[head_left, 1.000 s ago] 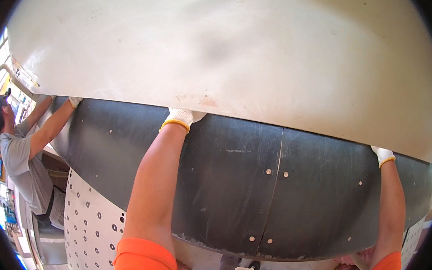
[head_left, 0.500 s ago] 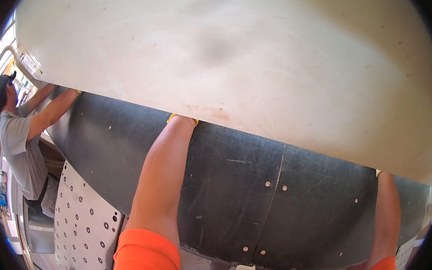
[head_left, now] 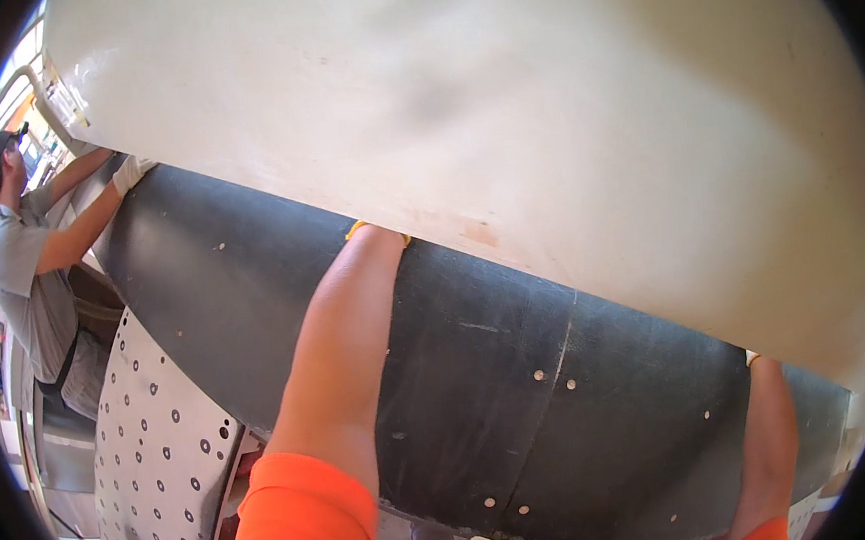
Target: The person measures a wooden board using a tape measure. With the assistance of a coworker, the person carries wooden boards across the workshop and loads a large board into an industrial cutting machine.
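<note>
A large off-white panel (head_left: 503, 125) slants across the upper picture, its near edge dropping from left to right. Beneath it lies a dark, scratched table surface (head_left: 461, 388) with round screw heads and a seam. My left hand (head_left: 380, 232) reaches under the panel's near edge at mid-picture; only the yellow glove cuff shows at the wrist. Farther right, my right hand (head_left: 752, 356) also goes in below that edge, with just a bit of pale glove visible. The panel hides the fingers of both hands, so their grip does not show.
At the far left a co-worker (head_left: 31, 268) in a grey shirt and dark cap has both arms at the panel's edge, a white glove (head_left: 133, 173) showing. A pale perforated plate (head_left: 159, 450) with round holes stands below the table at left.
The co-worker's gloved hand now shows outside the panel edge, where it was mostly covered before. My left forearm sits slightly farther right, and the whole view has shifted a little.
</note>
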Demonstrator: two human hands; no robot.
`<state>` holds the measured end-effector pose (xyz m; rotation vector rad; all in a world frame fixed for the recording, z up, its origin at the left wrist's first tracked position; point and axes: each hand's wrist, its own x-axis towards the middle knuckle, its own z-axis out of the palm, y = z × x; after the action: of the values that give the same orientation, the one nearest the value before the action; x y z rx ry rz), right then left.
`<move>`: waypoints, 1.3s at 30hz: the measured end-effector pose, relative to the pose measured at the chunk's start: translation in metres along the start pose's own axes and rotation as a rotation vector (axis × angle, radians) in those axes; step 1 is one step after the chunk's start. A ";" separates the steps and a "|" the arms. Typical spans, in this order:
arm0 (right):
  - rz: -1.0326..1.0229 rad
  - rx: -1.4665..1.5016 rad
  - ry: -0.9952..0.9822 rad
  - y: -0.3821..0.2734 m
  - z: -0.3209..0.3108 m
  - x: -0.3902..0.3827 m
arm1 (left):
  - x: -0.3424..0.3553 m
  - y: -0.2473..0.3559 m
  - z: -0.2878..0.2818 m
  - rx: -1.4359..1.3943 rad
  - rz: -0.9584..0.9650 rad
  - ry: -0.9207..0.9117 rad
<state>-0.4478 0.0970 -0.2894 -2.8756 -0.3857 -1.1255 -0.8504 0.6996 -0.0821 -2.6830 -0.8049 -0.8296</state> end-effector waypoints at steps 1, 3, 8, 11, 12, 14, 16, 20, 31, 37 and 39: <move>-0.002 0.003 0.008 -0.003 0.004 0.002 | 0.000 0.003 0.002 -0.003 0.004 0.006; 0.008 0.008 0.019 -0.003 0.007 -0.007 | -0.003 0.008 0.004 -0.010 0.015 0.006; 0.014 0.035 0.054 -0.024 0.018 -0.020 | -0.004 0.009 0.008 -0.022 0.027 0.008; -0.010 0.063 0.102 -0.051 0.013 -0.034 | -0.004 0.004 0.014 -0.034 0.033 0.007; -0.019 0.077 0.127 -0.062 0.007 -0.043 | -0.001 0.004 0.017 -0.044 0.039 0.004; -0.074 0.133 0.205 -0.105 -0.009 -0.064 | 0.006 0.003 0.016 -0.049 0.040 0.005; -0.176 0.205 0.233 -0.172 -0.035 -0.097 | 0.003 -0.003 0.022 -0.044 0.027 -0.010; 0.222 0.750 0.017 -0.272 -0.190 -0.149 | 0.009 -0.007 0.036 -0.087 0.030 -0.007; 0.443 0.516 -0.084 -0.323 -0.252 -0.111 | -0.071 -0.001 0.011 0.077 -0.068 0.396; 0.401 0.588 -0.017 -0.326 -0.261 -0.119 | -0.114 -0.034 -0.030 0.058 -0.129 0.450; 0.386 0.620 -0.071 -0.324 -0.260 -0.115 | -0.108 -0.022 -0.031 -0.051 -0.124 0.313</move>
<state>-0.7800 0.3552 -0.1948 -2.3065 -0.1323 -0.6843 -0.9516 0.6595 -0.1174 -2.4731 -0.8875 -1.2752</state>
